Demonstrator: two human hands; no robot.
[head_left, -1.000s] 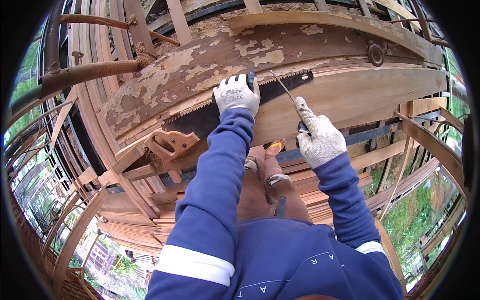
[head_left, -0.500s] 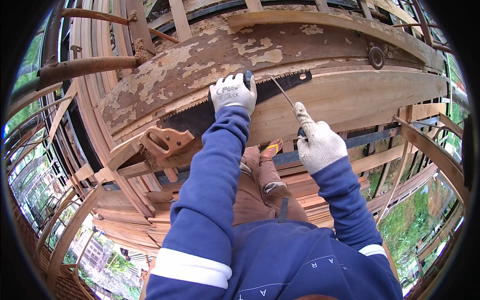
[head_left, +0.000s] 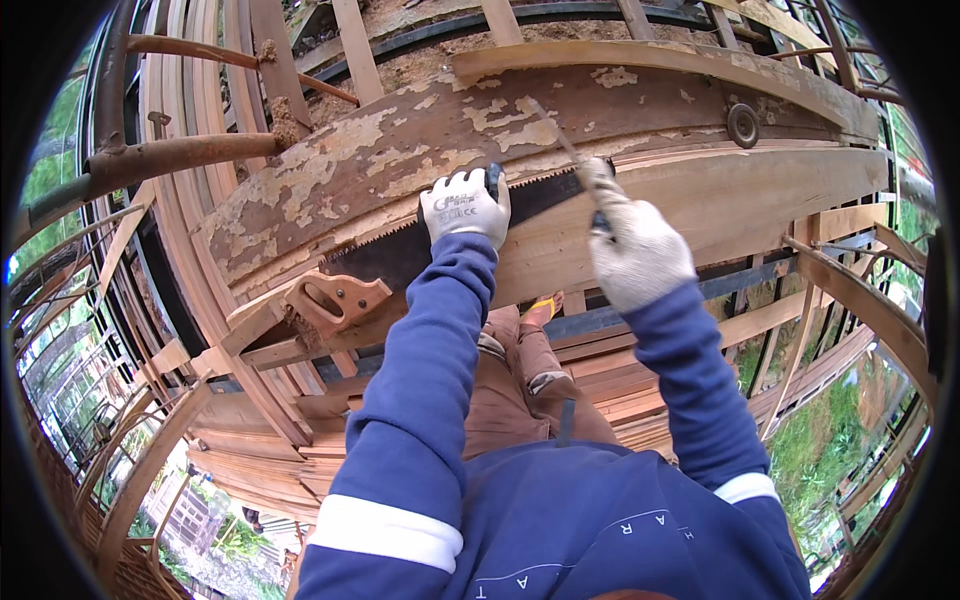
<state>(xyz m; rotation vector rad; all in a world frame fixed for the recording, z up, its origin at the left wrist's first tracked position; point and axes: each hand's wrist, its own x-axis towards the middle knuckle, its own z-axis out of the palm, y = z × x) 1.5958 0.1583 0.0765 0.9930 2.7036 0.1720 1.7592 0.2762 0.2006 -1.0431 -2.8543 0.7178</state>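
Observation:
A handsaw (head_left: 390, 257) with a wooden handle (head_left: 342, 303) lies at a slant along the planks, its toothed edge turned away from me. My left hand (head_left: 466, 208), in a white glove with dark fingertips, is closed over the middle of the blade. In my right hand (head_left: 638, 250), also gloved, is a slim metal file (head_left: 560, 136), its dark grip partly hidden by the fingers. The file reaches over the toothed edge near the blade's narrow end, pointing away and left; its tip is blurred. Whether it touches the teeth I cannot tell.
Beyond the saw runs a weathered plank (head_left: 330, 165) with flaking bark, and under it a smooth pale plank (head_left: 740, 205). A small round wheel-like piece (head_left: 743, 125) sits at the far right. Rusty pipes (head_left: 190, 155) stick in from the left. Stacked boards (head_left: 260, 465) lie below.
My right hand has pushed the file forward and slightly left, across the saw's toothed edge. My left hand stays on the blade; the whole view has shifted a little.

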